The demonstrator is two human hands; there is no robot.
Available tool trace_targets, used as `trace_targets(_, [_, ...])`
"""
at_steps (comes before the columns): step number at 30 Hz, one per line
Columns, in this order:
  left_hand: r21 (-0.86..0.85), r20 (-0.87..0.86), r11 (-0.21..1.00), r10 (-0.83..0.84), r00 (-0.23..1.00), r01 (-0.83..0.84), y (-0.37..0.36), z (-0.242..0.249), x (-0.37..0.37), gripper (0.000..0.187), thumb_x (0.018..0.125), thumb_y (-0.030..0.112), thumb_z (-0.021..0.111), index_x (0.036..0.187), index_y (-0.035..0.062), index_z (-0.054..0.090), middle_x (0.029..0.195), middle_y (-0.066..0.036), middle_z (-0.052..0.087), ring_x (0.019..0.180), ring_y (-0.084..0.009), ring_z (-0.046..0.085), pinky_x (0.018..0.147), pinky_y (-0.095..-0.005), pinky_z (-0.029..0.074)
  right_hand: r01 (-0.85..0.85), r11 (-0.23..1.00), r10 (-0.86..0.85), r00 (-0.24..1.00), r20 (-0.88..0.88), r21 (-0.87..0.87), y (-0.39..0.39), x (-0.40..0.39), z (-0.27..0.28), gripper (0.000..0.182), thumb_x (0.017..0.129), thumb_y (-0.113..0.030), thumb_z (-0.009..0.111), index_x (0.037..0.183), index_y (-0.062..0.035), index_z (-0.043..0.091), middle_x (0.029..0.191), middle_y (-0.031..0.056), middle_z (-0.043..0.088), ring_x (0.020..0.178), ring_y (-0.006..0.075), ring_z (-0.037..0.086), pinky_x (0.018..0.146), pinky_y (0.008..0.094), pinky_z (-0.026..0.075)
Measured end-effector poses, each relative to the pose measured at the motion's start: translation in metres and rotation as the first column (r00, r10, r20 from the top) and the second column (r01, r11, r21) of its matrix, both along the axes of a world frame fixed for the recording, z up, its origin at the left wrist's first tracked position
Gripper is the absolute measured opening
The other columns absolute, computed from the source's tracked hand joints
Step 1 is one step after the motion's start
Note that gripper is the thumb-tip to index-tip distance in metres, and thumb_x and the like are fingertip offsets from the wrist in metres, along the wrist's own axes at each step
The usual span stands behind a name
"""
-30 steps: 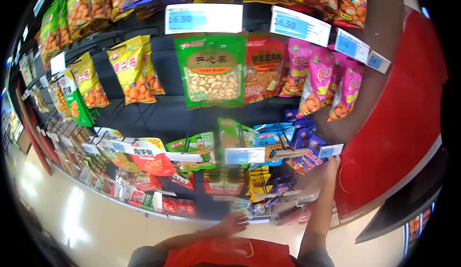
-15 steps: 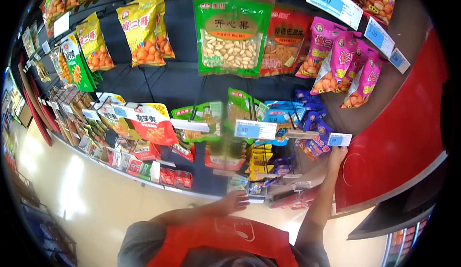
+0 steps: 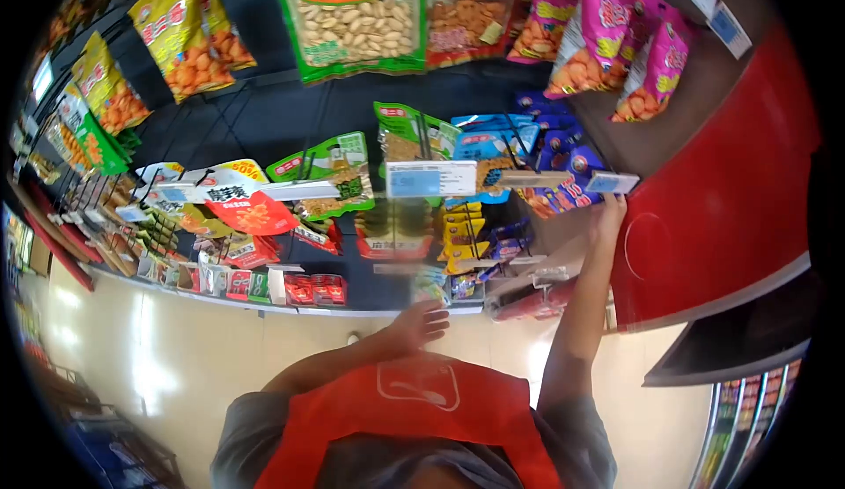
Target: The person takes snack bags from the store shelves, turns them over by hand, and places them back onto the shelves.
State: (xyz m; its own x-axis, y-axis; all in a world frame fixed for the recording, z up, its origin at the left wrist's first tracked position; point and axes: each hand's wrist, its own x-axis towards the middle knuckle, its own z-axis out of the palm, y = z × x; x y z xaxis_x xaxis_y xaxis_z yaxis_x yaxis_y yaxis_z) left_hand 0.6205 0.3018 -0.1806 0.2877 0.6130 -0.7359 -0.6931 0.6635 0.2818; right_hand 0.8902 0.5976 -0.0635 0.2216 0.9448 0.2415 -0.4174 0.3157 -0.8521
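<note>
My right hand [image 3: 609, 214] is raised at the right, its fingers at the lower edge of a price tag [image 3: 613, 183] on a hook in front of blue-purple snack bags [image 3: 568, 172]; whether it grips the tag is unclear. Low in front of the shelf, my left hand [image 3: 421, 323] has its fingers apart and holds nothing. It is nearest to a pale green packet [image 3: 430, 286]. A larger price tag [image 3: 431, 178] hangs in the centre before green bags [image 3: 407, 133].
Nut packs [image 3: 356, 31] and pink bags [image 3: 607, 22] hang above. Yellow bags [image 3: 183, 40] hang at the upper left. A red curved panel [image 3: 722, 190] borders the right side, with a dark ledge [image 3: 722, 348] below it.
The view has tilted downward, so the shelf goods appear higher. My right hand remains at the same price tag. My left hand is still low before the shelf with its fingers apart.
</note>
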Motion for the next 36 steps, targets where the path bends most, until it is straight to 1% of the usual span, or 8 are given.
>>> trace_targets(6, [0.017,0.046,0.998,0.066,0.997,-0.067,-0.002,-0.005,-0.001,0.019,0.086,0.026,0.057,0.099,0.0119,0.054,0.094,-0.003,0.059,0.084,-0.0198,0.057,0.072,-0.0346,0.046,-0.147,0.989,0.139,0.966,-0.216,-0.019,-0.006,-0.007,0.004,0.024,0.08,0.002,0.052,0.103,-0.0006,0.052,0.097,0.0089,0.06,0.09,0.0195,0.059,0.084,0.0337,0.047])
trace_targets(17, [0.015,0.08,0.987,0.156,0.985,-0.157,-0.006,-0.012,-0.011,0.016,0.084,0.022,0.058,0.093,0.0087,0.054,0.094,-0.007,0.058,0.087,-0.0234,0.055,0.075,-0.0379,0.045,-0.163,0.985,0.157,0.981,-0.109,-0.049,0.043,-0.034,-0.005,0.019,0.085,-0.012,0.06,0.104,-0.0062,0.057,0.094,0.0051,0.062,0.09,0.0165,0.058,0.083,0.0326,0.048])
trace_targets(24, [0.008,0.08,0.974,0.224,0.971,-0.226,-0.013,-0.005,-0.017,0.015,0.084,0.021,0.059,0.092,0.009,0.055,0.092,-0.006,0.059,0.086,-0.0241,0.056,0.074,-0.0382,0.045,-0.16,0.986,0.164,0.949,-0.27,0.034,0.065,-0.057,-0.006,0.022,0.084,-0.01,0.06,0.105,-0.0041,0.057,0.099,0.0074,0.06,0.096,0.0191,0.056,0.086,0.0329,0.044])
trace_targets(27, [0.051,0.122,0.968,0.238,0.964,-0.246,-0.017,-0.008,-0.021,0.015,0.084,0.022,0.059,0.093,0.0092,0.055,0.092,-0.006,0.059,0.086,-0.0241,0.057,0.074,-0.038,0.046,0.443,0.879,-0.472,0.861,0.188,0.18,0.035,-0.069,-0.026,0.019,0.085,-0.011,0.058,0.103,-0.0037,0.056,0.098,0.0062,0.058,0.092,0.0184,0.055,0.083,0.0305,0.043])
trace_targets(29, [0.052,0.109,0.967,0.241,0.964,-0.248,-0.019,-0.007,-0.021,0.015,0.085,0.022,0.059,0.093,0.0093,0.055,0.092,-0.006,0.06,0.086,-0.0241,0.057,0.074,-0.0377,0.046,0.539,0.839,-0.541,0.817,0.2,0.066,-0.026,-0.091,-0.016,0.015,0.086,-0.012,0.058,0.099,-0.0035,0.055,0.095,0.0051,0.057,0.088,0.016,0.054,0.08,0.0279,0.043])
trace_targets(31, [0.018,0.061,0.972,0.233,0.971,-0.234,-0.016,-0.001,-0.021,0.015,0.085,0.022,0.058,0.093,0.0093,0.055,0.092,-0.006,0.06,0.086,-0.0241,0.058,0.074,-0.0373,0.047,0.453,0.843,-0.523,0.817,0.243,0.29,-0.04,-0.106,-0.072,0.013,0.089,-0.012,0.052,0.097,-0.0017,0.054,0.089,0.0054,0.053,0.083,0.014,0.052,0.076,0.0264,0.043])
trace_targets(34, [0.018,0.067,0.978,0.208,0.976,-0.21,-0.015,-0.001,-0.02,0.016,0.085,0.023,0.058,0.092,0.0093,0.056,0.092,-0.006,0.061,0.085,-0.0242,0.058,0.073,-0.0367,0.047,0.107,0.99,-0.14,0.869,0.474,0.097,-0.075,-0.135,-0.109,0.014,0.082,-0.004,0.057,0.096,-0.0054,0.057,0.083,0.0014,0.053,0.077,0.0102,0.052,0.068,0.0227,0.042])
trace_targets(36, [-0.074,0.014,0.979,0.193,0.981,-0.191,-0.012,0.014,-0.012,0.015,0.085,0.022,0.059,0.091,0.0092,0.057,0.09,-0.006,0.061,0.084,-0.0244,0.058,0.073,-0.0368,0.047,-0.004,1.0,0.013,0.916,0.401,-0.023,-0.061,-0.146,-0.126,0.041,0.075,0.001,0.064,0.113,-0.003,0.051,0.096,0.0069,0.058,0.085,0.0126,0.055,0.072,0.0243,0.044])
